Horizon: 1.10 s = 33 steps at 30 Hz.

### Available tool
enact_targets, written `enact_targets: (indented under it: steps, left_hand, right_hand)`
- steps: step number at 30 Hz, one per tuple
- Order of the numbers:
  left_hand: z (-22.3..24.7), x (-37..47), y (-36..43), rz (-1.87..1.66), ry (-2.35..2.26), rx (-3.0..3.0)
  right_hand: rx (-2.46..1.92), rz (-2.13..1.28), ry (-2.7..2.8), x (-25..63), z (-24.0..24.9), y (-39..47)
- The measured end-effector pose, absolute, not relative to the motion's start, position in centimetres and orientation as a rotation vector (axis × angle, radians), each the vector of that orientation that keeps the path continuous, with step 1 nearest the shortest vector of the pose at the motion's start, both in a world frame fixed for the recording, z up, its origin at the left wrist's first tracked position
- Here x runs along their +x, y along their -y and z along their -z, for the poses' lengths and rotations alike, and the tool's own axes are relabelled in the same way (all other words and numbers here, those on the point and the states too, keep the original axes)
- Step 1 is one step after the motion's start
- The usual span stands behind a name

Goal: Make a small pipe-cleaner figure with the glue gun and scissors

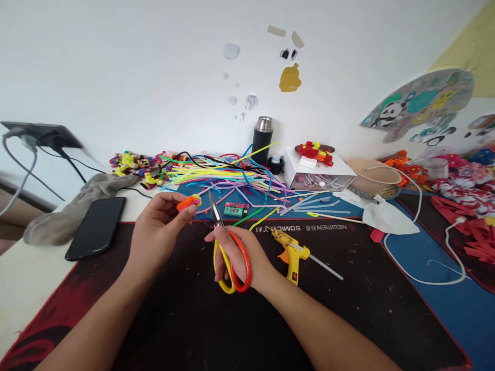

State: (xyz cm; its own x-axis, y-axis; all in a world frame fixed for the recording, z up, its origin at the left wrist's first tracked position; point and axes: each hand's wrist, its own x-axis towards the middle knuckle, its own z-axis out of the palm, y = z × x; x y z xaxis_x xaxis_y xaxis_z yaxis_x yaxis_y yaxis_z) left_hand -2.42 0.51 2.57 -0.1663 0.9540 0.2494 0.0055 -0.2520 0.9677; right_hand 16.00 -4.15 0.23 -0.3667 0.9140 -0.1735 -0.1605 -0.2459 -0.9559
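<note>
Between the thumb and fingers of my left hand (164, 221) is a small fuzzy piece of orange, pink and yellow pipe cleaner (188, 203). My right hand (243, 255) grips a pair of scissors (243, 263) with one red and one yellow handle. The scissor blades point up and lean left, their tips a little right of the fuzzy piece and apart from it. The blades look closed or nearly so. To the right of my right hand, a yellow glue gun (293, 253) lies on the dark mat (185, 314), a clear glue stick jutting from its back.
A heap of colourful pipe cleaners (224, 172) lies along the wall beside a black thermos (263, 139). A black phone (96, 228) rests at the left. A white drawer box (319, 172), a beige bowl (373, 175) and a white cable (425, 282) are at the right.
</note>
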Motion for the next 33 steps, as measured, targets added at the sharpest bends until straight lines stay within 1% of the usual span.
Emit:
enact_targets:
  steps: [6,12,20,33]
  left_hand:
    - [-2.9,-2.2,-0.3,-1.514,-1.191,1.300]
    - [-3.0,-2.3,-0.1,-1.495,-1.191,1.306]
    - [-2.9,-2.2,0.1,-1.455,-1.223,1.373]
    - [-2.7,-2.1,0.5,-1.379,-1.290,1.496]
  right_hand:
    - [-0.955,-1.835,1.126,15.7,-0.1,4.2]
    - [-0.844,-1.808,1.181,15.7,-0.3,4.3]
    - [-1.027,-1.651,1.272,15.9,-0.5,4.8]
    - [-1.087,-1.591,1.370,16.0,-0.7,5.1]
